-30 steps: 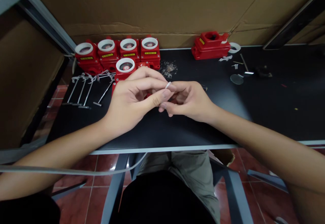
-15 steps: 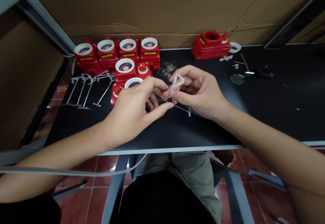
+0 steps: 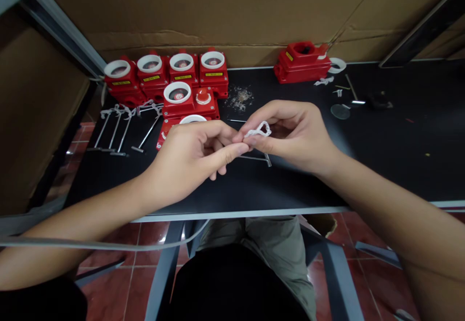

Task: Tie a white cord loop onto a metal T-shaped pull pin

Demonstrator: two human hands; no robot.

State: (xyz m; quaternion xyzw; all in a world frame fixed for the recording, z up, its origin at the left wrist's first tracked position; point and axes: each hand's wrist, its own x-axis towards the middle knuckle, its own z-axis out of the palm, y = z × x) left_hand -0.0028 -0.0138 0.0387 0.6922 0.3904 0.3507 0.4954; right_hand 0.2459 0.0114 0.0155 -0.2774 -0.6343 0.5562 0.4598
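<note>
Both hands meet over the middle of the black table (image 3: 381,166). My right hand (image 3: 294,134) pinches a loop of white cord (image 3: 258,130) between thumb and fingers. My left hand (image 3: 192,153) is closed in a pinch on the cord's other end, its fingertips touching the right hand's. A small metal T-shaped pin (image 3: 258,158) hangs or lies just below the fingers, seemingly tied to the cord. Just beyond my left hand sits a group of red boxes with white round rims (image 3: 178,86).
Several metal pins with white cords (image 3: 123,129) lie left of the red boxes. Another red box (image 3: 302,61) stands at the back right, with a white ring (image 3: 337,65), a round clear disc (image 3: 340,111) and small parts beside it. Cardboard lines the wall behind.
The hands came apart slightly and drew out a white cord loop, with the metal pin appearing beneath them. The loop then dropped lower and flatter between the fingertips.
</note>
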